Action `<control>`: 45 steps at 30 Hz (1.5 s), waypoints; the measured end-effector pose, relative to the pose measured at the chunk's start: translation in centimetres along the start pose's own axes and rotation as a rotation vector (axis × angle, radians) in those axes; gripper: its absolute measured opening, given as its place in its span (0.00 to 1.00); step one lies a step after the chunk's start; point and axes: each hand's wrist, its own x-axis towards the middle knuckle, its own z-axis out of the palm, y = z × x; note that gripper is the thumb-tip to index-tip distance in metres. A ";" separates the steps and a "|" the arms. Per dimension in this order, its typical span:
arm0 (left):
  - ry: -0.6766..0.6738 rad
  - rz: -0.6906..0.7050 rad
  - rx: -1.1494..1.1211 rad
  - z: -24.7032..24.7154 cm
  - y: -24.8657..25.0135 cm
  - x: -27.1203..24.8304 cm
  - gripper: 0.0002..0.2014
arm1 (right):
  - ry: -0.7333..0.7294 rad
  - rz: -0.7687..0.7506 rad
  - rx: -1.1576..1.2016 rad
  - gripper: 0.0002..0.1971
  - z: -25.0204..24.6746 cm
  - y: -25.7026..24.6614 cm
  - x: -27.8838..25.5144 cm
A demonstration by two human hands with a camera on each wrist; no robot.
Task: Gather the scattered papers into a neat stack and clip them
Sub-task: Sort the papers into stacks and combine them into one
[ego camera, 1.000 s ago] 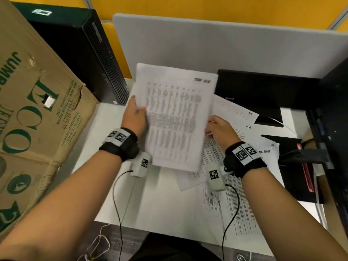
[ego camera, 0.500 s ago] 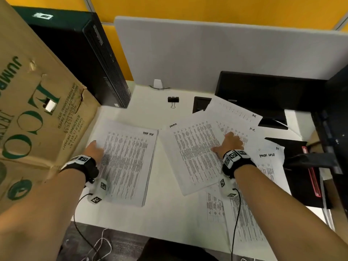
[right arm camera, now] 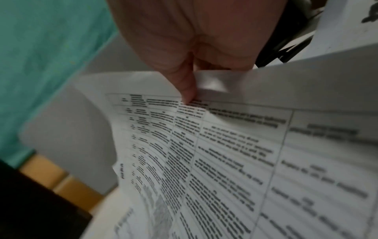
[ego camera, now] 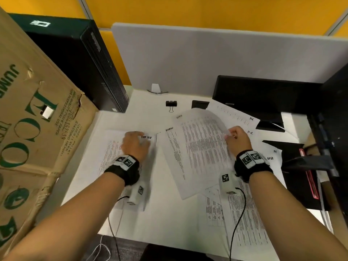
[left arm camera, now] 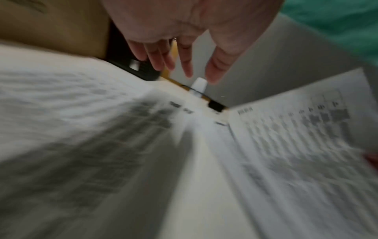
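Note:
A stack of printed papers (ego camera: 124, 176) lies flat at the left of the white desk (ego camera: 169, 219). My left hand (ego camera: 139, 134) hovers over the stack's top, fingers straight and holding nothing; in the left wrist view the fingers (left arm camera: 185, 64) hang above the blurred stack (left arm camera: 81, 129). My right hand (ego camera: 230, 133) pinches the right edge of a printed sheet (ego camera: 199, 147), which curls up off the desk; the right wrist view shows the thumb (right arm camera: 187, 87) pressed on that sheet (right arm camera: 225, 161). More sheets (ego camera: 244, 227) lie scattered beneath and to the right. A black binder clip (ego camera: 171, 104) sits behind the papers.
A large cardboard box (ego camera: 37, 129) crowds the left edge, with a black computer tower (ego camera: 90, 63) behind it. A grey partition (ego camera: 207, 59) closes the back. A black monitor (ego camera: 263, 95) and dark equipment (ego camera: 305, 178) stand at the right.
My left hand has moved from the stack's left edge to over its top. My right hand, flat on the middle sheet before, now pinches its right edge and lifts it.

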 end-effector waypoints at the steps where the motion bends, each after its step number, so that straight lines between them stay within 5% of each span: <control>1: -0.070 0.026 -0.130 0.7 1.3 -0.5 0.22 | -0.040 0.000 0.092 0.04 -0.7 -0.7 -0.3; 5: -0.362 -0.105 -0.551 1.5 6.1 -2.2 0.33 | -0.159 0.014 0.278 0.12 -1.7 -2.7 -0.9; 8: -0.340 -0.092 -0.558 1.1 7.1 -2.5 0.25 | -0.208 0.054 0.332 0.10 -1.0 -3.2 -1.0; 12: -0.244 -0.061 -0.534 0.1 4.9 -1.8 0.09 | -0.113 0.076 -0.081 0.13 1.2 -1.2 0.2; 18: -0.156 -0.206 -0.526 -1.3 0.2 -0.3 0.16 | -0.207 0.139 -0.576 0.38 5.1 1.1 -0.1; 28: -0.318 -0.307 -0.642 1.4 1.5 -1.8 0.15 | -0.151 0.056 -0.113 0.08 2.7 -0.3 -1.6; 38: -0.378 -0.079 -0.544 4.5 7.4 -2.6 0.17 | -0.103 0.185 0.261 0.04 -2.1 2.4 -4.1; 42: -0.326 0.085 -0.411 5.6 8.7 -3.3 0.19 | 0.160 0.090 -0.210 0.11 -5.4 6.1 -6.1; 45: -0.327 0.136 -0.407 5.8 9.2 -3.8 0.30 | 0.297 0.202 -0.546 0.15 -7.6 8.1 -8.4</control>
